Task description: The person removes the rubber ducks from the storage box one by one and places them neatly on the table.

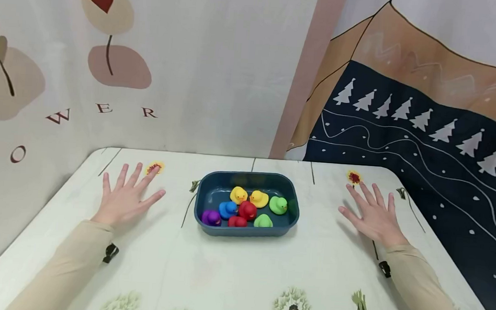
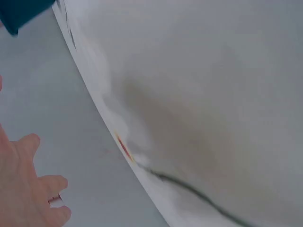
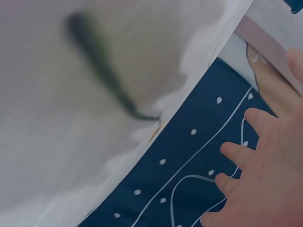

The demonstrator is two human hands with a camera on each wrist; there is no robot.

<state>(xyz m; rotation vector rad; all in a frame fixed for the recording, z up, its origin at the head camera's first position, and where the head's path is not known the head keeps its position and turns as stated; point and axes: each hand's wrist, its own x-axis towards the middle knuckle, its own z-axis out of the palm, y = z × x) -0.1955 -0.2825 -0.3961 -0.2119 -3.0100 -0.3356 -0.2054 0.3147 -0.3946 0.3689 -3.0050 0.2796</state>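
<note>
My left hand [image 1: 125,195] is held over the left part of the table with its fingers straight and spread, holding nothing. On the other side my right hand [image 1: 375,216] is likewise spread, palm down and holding nothing. Between them stands a dark blue plastic tub [image 1: 242,232]. Inside it are several small rubber ducks: yellow ducks [image 1: 259,199], green ducks [image 1: 278,205], red ducks [image 1: 247,211], a blue duck [image 1: 228,210] and a purple duck [image 1: 211,218]. Neither hand touches the tub. Each wrist view shows spread fingers and only a corner of the tub.
A white cloth with printed flowers covers the table [image 1: 222,273]. Behind it hangs a pale curtain [image 1: 219,76] with flower shapes and letters. To the right hangs a dark blue cloth [image 1: 404,137] printed with white trees.
</note>
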